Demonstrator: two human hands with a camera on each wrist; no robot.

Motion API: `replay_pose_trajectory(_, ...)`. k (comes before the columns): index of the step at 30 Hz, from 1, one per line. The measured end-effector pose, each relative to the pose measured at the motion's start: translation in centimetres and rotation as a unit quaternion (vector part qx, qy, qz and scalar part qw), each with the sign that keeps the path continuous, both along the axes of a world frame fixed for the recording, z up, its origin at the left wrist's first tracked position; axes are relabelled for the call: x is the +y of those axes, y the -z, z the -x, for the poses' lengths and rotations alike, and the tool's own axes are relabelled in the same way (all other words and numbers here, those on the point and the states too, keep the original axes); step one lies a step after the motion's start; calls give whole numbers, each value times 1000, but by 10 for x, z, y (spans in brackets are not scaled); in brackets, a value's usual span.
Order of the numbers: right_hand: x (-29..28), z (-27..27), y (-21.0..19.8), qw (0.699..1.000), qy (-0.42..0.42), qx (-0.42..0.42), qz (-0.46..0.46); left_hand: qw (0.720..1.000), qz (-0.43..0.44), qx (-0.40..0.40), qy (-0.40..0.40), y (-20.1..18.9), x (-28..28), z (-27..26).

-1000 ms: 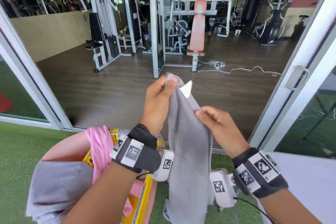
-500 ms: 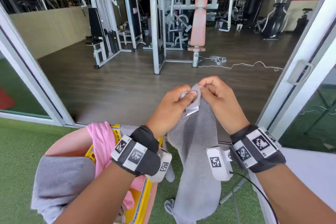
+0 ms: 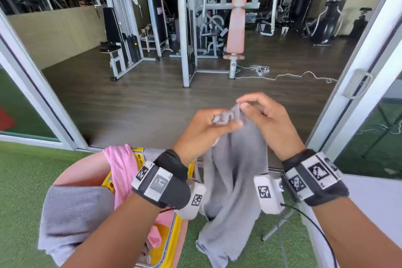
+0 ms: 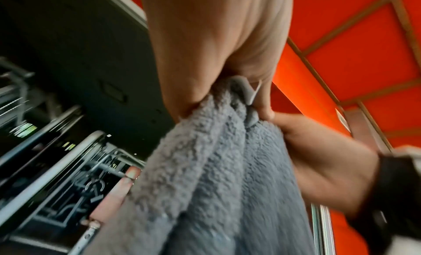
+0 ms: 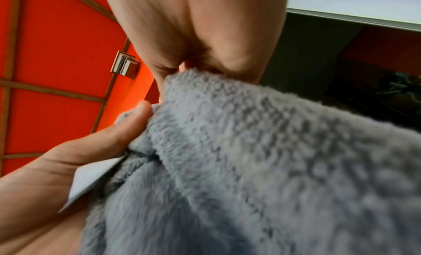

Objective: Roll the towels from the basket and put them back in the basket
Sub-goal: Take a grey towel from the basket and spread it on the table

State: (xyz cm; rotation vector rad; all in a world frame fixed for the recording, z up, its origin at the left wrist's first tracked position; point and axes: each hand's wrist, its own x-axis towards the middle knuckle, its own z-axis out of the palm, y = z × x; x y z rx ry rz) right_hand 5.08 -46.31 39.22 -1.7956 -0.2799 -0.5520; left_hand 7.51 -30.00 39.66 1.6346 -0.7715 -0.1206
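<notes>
Grey towel (image 3: 235, 180): top edge pinched by left hand (image 3: 202, 130) and right hand (image 3: 267, 124) grip; hanging tail risks dragging, uneven roll.

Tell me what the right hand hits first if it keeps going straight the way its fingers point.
The right hand points up and leftward, pinching the grey towel at its top edge. Straight on, it would probably meet the left hand first, since both grip the same bunched edge; depth is unclear.

Fluffy matt grey towel (image 3: 235, 172); glossy yellow plastic basket (image 3: 174, 230); dark wood-look floor (image 3: 152, 102).
</notes>
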Motion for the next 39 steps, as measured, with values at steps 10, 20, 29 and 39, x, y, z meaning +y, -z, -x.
replay_pose_trajectory(10, 3, 23, 11, 998, 54, 23, 18, 995, 33, 92, -6, 14, 2, 0)
replay_pose_trajectory(20, -27, 105, 87, 974, 147, 169, 28, 964, 89, 250, 6, 41, 4, -16)
replay_pose_trajectory(29, -63, 91, 63, 993, 41, 112, 7, 977, -1, 197, 75, 69, -69, 61)
replay_pose_trajectory(39, -230, 110, 140, 939, -75, 310, 130, 953, 108, 240, -150, 71, -107, 74)
